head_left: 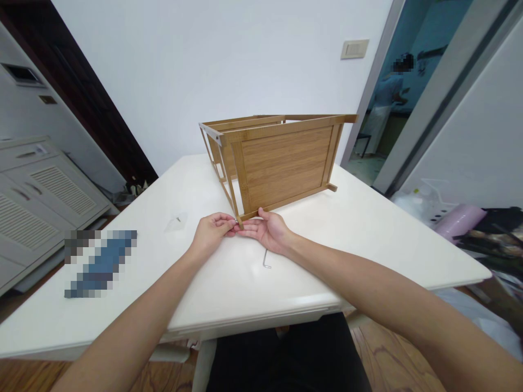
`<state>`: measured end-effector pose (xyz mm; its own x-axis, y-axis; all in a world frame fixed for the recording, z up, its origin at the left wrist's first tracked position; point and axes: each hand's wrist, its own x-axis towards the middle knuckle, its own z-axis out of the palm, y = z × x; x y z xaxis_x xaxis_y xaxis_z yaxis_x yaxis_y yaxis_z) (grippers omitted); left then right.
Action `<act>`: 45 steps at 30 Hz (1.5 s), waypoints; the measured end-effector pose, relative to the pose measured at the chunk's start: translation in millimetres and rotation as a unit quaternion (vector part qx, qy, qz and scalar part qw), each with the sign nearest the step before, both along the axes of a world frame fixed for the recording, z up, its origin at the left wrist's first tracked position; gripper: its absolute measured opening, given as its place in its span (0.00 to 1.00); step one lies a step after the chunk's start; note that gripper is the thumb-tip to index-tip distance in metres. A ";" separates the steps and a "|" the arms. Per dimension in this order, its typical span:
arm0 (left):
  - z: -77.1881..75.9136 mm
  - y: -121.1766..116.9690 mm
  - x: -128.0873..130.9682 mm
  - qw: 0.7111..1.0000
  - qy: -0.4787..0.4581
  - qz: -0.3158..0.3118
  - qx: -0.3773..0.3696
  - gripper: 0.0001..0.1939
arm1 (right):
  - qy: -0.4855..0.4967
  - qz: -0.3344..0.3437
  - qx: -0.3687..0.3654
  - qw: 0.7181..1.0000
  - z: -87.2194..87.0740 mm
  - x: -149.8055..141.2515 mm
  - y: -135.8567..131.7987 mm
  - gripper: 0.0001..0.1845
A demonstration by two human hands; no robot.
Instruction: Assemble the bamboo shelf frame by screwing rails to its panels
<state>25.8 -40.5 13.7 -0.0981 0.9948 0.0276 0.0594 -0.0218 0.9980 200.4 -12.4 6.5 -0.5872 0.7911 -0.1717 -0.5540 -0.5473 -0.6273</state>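
A brown wooden rack lies on its side on the white table, its panel facing me and slatted rails at its left end. My left hand is closed in a pinch at the rack's near lower corner. Between its fingertips shows a small silver screw, mostly hidden, at the leg end. My right hand is palm up at the same corner, fingers stretched beneath the leg and thumb against the lower rail, holding the rack. Just below that hand lies an L-shaped hex key.
On the white table, a small clear plastic bag with a tiny metal piece lies to the left. A blurred blue object is at the left edge. A wall stands behind the rack. Another person stands beyond the doorway.
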 end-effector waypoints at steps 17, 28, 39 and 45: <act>7.5 -1.4 -3.6 0.991 0.039 -0.081 -0.097 0.11 | -0.032 -0.011 0.033 0.999 4.2 1.3 -4.9 0.12; 0.2 0.1 0.0 0.993 0.113 -0.024 -0.004 0.07 | -0.021 -0.004 0.064 0.998 2.2 2.5 -4.7 0.10; -3.6 2.4 -4.2 0.981 0.166 0.000 0.098 0.06 | -0.040 0.004 0.064 0.997 4.4 2.9 -6.4 0.11; 0.3 3.8 -3.5 0.997 0.079 0.008 0.021 0.11 | -0.038 0.005 0.067 0.997 2.4 2.6 -5.1 0.11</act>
